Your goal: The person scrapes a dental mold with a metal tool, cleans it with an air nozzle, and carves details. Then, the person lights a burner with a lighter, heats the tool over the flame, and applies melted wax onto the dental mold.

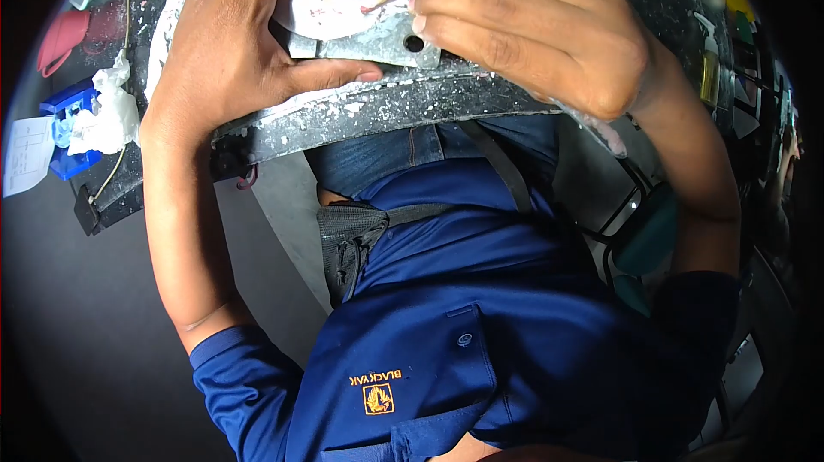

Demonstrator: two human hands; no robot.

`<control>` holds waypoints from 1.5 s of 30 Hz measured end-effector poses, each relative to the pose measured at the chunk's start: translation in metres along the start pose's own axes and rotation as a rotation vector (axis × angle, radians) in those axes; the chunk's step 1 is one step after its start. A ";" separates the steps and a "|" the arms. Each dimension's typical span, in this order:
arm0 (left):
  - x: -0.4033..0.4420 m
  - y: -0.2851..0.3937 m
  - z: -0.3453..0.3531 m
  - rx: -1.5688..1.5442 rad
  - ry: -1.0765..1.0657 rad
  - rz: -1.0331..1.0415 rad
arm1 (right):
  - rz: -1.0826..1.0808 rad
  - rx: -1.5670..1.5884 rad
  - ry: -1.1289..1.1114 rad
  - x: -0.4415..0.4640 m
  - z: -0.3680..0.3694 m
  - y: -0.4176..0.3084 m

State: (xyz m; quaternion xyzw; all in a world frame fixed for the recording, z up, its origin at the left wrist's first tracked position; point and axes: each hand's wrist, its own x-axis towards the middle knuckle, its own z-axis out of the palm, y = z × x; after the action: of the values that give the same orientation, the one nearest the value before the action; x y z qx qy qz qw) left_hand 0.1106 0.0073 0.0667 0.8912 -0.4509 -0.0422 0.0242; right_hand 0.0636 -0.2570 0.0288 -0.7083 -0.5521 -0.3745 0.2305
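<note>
We lose the left hand's upper fingers past the top edge, which also crops the red-and-white piece. Right hand hides the tool's middle; working end unclear. Print on the paper is too small, far-right items blurred.

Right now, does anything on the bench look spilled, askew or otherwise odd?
Yes: white crumbs litter the edge of the bench, looking like stray residue. At the left, a crumpled white wad lies beside the blue holder, like discarded tissue. No damage is plain, though the white-and-red piece is cut off by the frame.
</note>
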 end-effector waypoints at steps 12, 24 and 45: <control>0.006 -0.014 0.008 -0.057 0.101 0.162 | -0.165 0.064 -0.167 -0.012 -0.008 0.021; 0.007 -0.016 0.013 -0.124 0.186 0.202 | -0.004 0.185 0.093 -0.012 0.020 0.003; 0.010 -0.016 0.016 -0.129 0.257 0.253 | 0.139 0.143 0.047 0.005 0.007 -0.012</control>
State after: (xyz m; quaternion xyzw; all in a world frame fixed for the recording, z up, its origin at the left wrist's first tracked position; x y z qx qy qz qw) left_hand 0.1277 0.0088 0.0485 0.8222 -0.5488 0.0465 0.1437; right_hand 0.0545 -0.2447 0.0274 -0.7176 -0.5215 -0.3340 0.3188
